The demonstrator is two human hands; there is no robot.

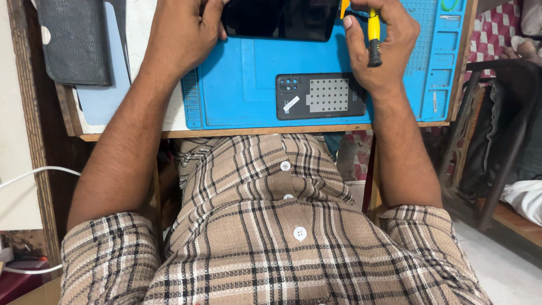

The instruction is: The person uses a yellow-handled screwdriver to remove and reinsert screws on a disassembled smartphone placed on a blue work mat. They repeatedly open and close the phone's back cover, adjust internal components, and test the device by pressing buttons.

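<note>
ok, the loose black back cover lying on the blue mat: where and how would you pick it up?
Grip the black back cover across its two long edges, near the middle, coming from straight above. It lies flat, inner side up, long axis left to right on the blue mat, so there is nothing to get under. The right hand, holding a yellow screwdriver, overlaps its right end; the camera end at the left lies open.
</note>
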